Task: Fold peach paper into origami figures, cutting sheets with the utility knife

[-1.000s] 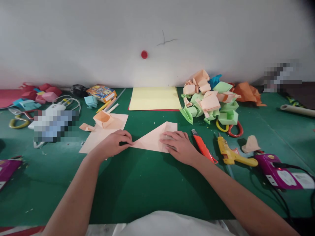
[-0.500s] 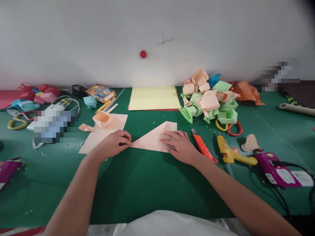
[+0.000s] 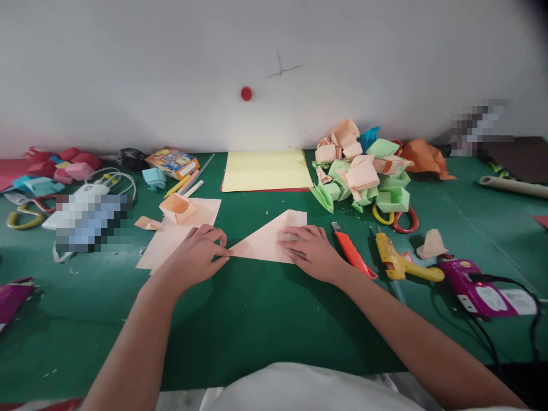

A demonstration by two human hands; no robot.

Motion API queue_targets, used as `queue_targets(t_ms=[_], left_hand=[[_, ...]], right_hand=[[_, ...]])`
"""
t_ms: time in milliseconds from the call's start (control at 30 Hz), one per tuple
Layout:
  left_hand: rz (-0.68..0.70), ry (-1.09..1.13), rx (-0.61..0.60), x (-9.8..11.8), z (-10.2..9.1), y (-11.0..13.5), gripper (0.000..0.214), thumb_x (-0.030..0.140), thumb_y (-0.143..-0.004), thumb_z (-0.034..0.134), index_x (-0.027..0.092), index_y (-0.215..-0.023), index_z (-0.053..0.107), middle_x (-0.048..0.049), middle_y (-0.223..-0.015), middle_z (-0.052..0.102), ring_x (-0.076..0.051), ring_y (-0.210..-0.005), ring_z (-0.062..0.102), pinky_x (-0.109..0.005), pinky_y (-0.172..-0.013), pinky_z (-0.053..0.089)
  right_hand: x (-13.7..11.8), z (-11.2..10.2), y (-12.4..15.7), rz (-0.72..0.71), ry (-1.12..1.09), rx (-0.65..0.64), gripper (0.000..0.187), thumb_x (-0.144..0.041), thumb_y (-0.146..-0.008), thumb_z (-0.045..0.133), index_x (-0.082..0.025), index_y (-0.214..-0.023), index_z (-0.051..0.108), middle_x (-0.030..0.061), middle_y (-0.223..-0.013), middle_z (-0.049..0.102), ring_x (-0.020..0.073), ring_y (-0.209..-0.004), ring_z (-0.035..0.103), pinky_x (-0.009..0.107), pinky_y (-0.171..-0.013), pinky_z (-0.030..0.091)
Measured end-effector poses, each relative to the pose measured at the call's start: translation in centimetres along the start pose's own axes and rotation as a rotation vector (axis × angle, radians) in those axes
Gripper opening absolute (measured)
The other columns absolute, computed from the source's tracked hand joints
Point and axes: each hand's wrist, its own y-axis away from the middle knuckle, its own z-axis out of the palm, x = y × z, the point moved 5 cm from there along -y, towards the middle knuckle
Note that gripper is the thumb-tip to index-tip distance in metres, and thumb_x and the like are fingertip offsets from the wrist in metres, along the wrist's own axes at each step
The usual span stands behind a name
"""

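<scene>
A folded paper (image 3: 264, 242) is pinned between both hands, its long axis running left to right. Its pointed tip is pinched by the left hand (image 3: 197, 257). Its wide end is pressed under the flat, open right hand (image 3: 311, 254), with a cutter (image 3: 351, 256) just right of that hand.

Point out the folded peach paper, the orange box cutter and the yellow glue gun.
folded peach paper (image 3: 266, 244), head view, its bare middle
orange box cutter (image 3: 353, 255), head view, its handle
yellow glue gun (image 3: 391, 260), head view, its body
</scene>
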Motion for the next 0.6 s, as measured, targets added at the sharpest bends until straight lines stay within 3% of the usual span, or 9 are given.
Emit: queue_targets(t_ms=[100, 267, 467, 600], left_hand=[[-0.022, -0.044, -0.058, 2.1, 0.1, -0.3, 0.034, 0.027, -0.097, 0.047, 0.022, -0.089, 0.079, -0.0071, -0.099, 0.069, -0.022, -0.092, 0.064, -0.035, -0.086, 0.049], [-0.186, -0.154, -0.058, 5.7, 0.6, -0.8, 0.039, 0.02, -0.097, 0.042, 0.013, -0.08, 0.077, -0.0142, -0.087, 0.064, -0.025, -0.075, 0.066, -0.036, -0.067, 0.05], [-0.333, -0.188, -0.027, 7.9, 1.2, -0.6, 0.04, 0.022, -0.098, 0.039, 0.011, -0.091, 0.076, -0.0175, -0.097, 0.063, -0.027, -0.075, 0.069, -0.039, -0.066, 0.055], [-0.363, -0.172, -0.014, 8.5, 1.3, -0.4, 0.038, 0.018, -0.098, 0.039, 0.008, -0.115, 0.072, -0.0227, -0.113, 0.064, -0.032, -0.088, 0.072, -0.042, -0.071, 0.058]], right_hand=[[0.1, 0.1, 0.0, -0.002, 0.004, 0.002, 0.038, -0.029, -0.098, 0.051, -0.036, -0.131, 0.069, 0.0003, -0.15, 0.055, 0.0317, -0.127, 0.044, 0.053, -0.104, 0.035], [0.1, 0.2, 0.0, 0.007, 0.007, -0.006, 0.038, -0.03, -0.099, 0.05, -0.036, -0.131, 0.069, 0.0003, -0.15, 0.055, 0.0319, -0.126, 0.044, 0.053, -0.103, 0.035], [0.1, 0.2, -0.1, 0.006, 0.012, -0.021, 0.04, -0.032, -0.1, 0.048, -0.038, -0.135, 0.066, 0.0007, -0.151, 0.054, 0.0328, -0.126, 0.044, 0.053, -0.101, 0.036], [0.3, 0.3, -0.1, -0.001, 0.018, -0.022, 0.041, -0.031, -0.1, 0.048, -0.04, -0.137, 0.064, -0.0005, -0.151, 0.054, 0.0326, -0.126, 0.043, 0.053, -0.102, 0.036]])
